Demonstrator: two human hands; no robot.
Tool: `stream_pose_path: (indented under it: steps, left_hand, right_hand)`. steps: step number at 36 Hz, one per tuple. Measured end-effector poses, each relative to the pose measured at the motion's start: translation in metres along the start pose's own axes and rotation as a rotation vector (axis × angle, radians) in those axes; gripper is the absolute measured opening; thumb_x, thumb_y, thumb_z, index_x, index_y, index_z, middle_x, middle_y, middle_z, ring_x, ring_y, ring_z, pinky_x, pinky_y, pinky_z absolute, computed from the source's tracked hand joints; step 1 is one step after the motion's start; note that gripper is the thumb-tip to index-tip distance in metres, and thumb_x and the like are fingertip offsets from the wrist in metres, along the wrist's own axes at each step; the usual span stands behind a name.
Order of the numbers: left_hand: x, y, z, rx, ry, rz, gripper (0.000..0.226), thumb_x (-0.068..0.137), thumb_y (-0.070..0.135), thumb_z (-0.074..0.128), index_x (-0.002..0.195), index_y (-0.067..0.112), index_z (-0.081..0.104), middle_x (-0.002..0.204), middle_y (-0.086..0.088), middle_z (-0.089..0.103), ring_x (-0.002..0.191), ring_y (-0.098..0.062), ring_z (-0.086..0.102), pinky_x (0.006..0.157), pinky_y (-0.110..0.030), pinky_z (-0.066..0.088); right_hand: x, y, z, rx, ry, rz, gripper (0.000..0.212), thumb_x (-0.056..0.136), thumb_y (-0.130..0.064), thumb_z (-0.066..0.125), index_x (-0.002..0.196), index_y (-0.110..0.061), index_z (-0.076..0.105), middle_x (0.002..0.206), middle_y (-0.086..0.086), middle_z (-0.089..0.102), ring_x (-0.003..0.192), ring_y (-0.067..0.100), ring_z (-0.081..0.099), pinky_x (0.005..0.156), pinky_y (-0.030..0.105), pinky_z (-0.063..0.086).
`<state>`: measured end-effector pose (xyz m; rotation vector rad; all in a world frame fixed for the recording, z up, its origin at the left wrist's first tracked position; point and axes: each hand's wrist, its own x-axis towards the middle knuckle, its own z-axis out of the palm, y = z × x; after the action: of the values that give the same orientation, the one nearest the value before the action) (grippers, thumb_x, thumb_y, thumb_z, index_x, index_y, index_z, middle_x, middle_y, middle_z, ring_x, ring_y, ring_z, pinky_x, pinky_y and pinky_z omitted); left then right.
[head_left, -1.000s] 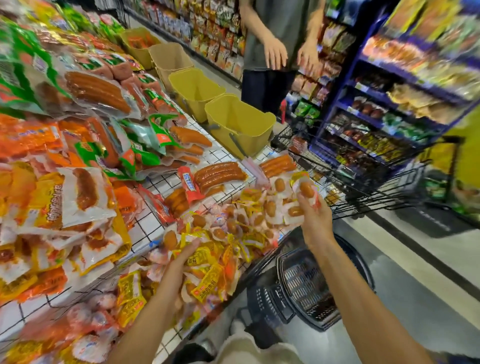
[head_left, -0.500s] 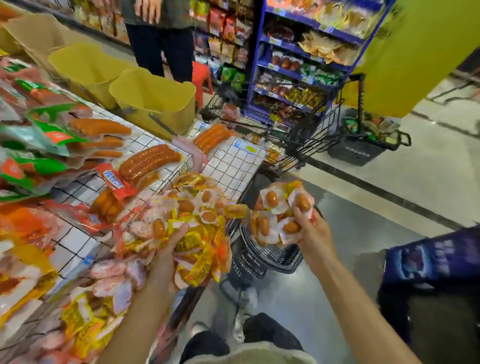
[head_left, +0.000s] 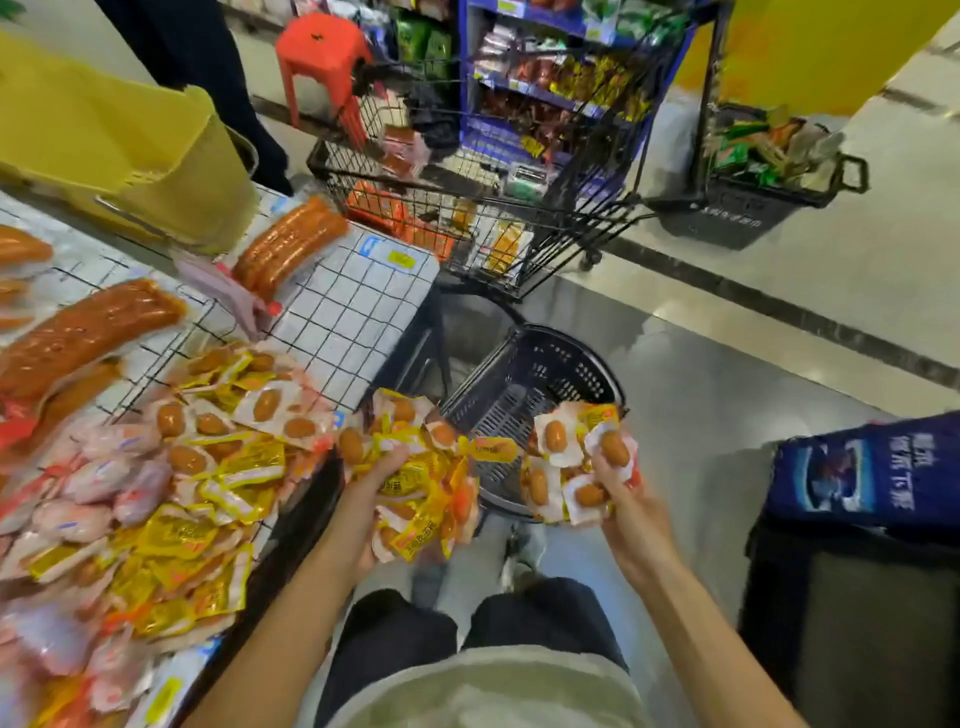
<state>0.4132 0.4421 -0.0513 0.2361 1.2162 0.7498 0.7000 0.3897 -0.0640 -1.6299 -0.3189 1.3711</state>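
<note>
Head view: both hands grip sausage packets (head_left: 569, 467); basket (head_left: 524, 384) below.

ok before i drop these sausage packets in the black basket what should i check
1. Grip of left hand on left bunch of packets: ok, fingers curled round it.
2. Grip of right hand on right bunch of packets: ok.
3. Mouth of black basket open, nothing covering it: ok.
4. Right bunch over the basket: ok, it overlaps the near rim.
5. Left bunch over the basket: cannot tell, it hangs between the display table edge and the basket's left rim.
6. Stray packets: not ok, a yellow packet juts out of the left bunch and may slip.
</note>
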Motion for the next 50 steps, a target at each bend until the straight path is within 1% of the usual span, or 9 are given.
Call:
stream_pose_path:
  steps: [3,9,13,18,22,31,34,44,50]
  left_hand:
    - [0.035,-0.015,0.020,-0.016,-0.005,-0.057,0.066,0.061,0.042,0.091,0.119,0.016,0.072,0.123,-0.022,0.069,0.111,-0.039,0.068,0.084,-0.054,0.057]
    - [0.112,-0.058,0.033,0.018,0.048,-0.178,0.042,0.082,0.041,0.077,0.117,0.019,0.073,0.117,-0.021,0.071,0.102,-0.041,0.070,0.081,-0.063,0.057]
    - [0.180,-0.095,0.031,0.098,0.124,-0.201,0.023,0.083,0.036,0.071,0.094,0.017,0.080,0.086,-0.012,0.077,0.061,-0.025,0.073,0.048,-0.031,0.055]
    - [0.278,-0.154,0.011,0.092,0.079,-0.242,0.032,0.095,0.028,0.062,0.107,-0.002,0.066,0.068,-0.009,0.062,0.045,-0.019,0.051,0.045,-0.022,0.039]
    - [0.359,-0.198,-0.006,0.172,0.095,-0.261,0.035,0.094,0.031,0.063,0.066,0.024,0.042,0.046,0.009,0.036,0.030,-0.007,0.035,0.032,-0.015,0.029]
    - [0.507,-0.250,-0.038,0.365,0.233,-0.086,0.042,0.078,0.035,0.082,0.117,0.025,0.069,0.106,0.002,0.077,0.099,-0.019,0.074,0.079,-0.034,0.060]
    - [0.548,-0.267,-0.050,0.419,0.214,-0.122,0.033,0.082,0.036,0.080,0.112,0.024,0.072,0.105,0.003,0.078,0.100,-0.017,0.074,0.091,-0.041,0.057]
    - [0.647,-0.306,-0.059,0.490,0.116,-0.185,0.057,0.089,0.039,0.073,0.141,0.028,0.052,0.131,0.003,0.067,0.117,-0.016,0.066,0.101,-0.043,0.053]
    - [0.674,-0.337,-0.081,0.627,0.374,-0.154,0.048,0.094,0.005,0.063,0.140,0.015,0.052,0.132,-0.010,0.064,0.117,-0.027,0.064,0.091,-0.039,0.056]
  right_hand:
    - [0.032,0.001,-0.024,-0.056,0.036,0.036,0.036,0.087,-0.042,0.071,0.115,-0.020,0.071,0.097,-0.002,0.077,0.088,0.013,0.073,0.073,0.029,0.059]
    - [0.098,0.024,-0.048,-0.020,0.130,0.172,0.035,0.085,-0.037,0.074,0.115,-0.019,0.074,0.100,0.000,0.077,0.091,0.015,0.072,0.082,0.035,0.055]
    - [0.145,0.075,-0.048,0.063,0.151,0.234,0.018,0.095,-0.024,0.066,0.109,-0.023,0.076,0.109,0.000,0.076,0.097,0.017,0.071,0.087,0.036,0.053]
    - [0.214,0.162,-0.037,0.139,0.159,0.293,0.027,0.099,-0.025,0.058,0.124,-0.018,0.067,0.104,0.002,0.070,0.087,0.016,0.064,0.077,0.033,0.054]
    - [0.267,0.237,-0.023,0.156,0.244,0.305,0.020,0.100,-0.024,0.061,0.116,-0.018,0.072,0.097,0.002,0.073,0.076,0.013,0.066,0.065,0.029,0.055]
    - [0.385,0.342,0.008,0.347,0.409,0.387,0.036,0.100,-0.026,0.063,0.131,-0.009,0.064,0.119,0.013,0.074,0.107,0.029,0.072,0.092,0.044,0.060]
    - [0.425,0.367,0.021,0.374,0.510,0.469,0.034,0.098,-0.023,0.066,0.126,-0.004,0.065,0.114,0.014,0.072,0.090,0.024,0.071,0.074,0.038,0.062]
    - [0.512,0.439,0.037,0.283,0.702,0.490,0.020,0.095,-0.026,0.071,0.112,-0.015,0.069,0.106,0.009,0.074,0.098,0.025,0.072,0.092,0.047,0.059]
    - [0.525,0.485,0.019,0.219,0.694,0.631,0.037,0.097,-0.031,0.067,0.123,-0.005,0.069,0.104,0.014,0.071,0.079,0.028,0.067,0.060,0.028,0.061]
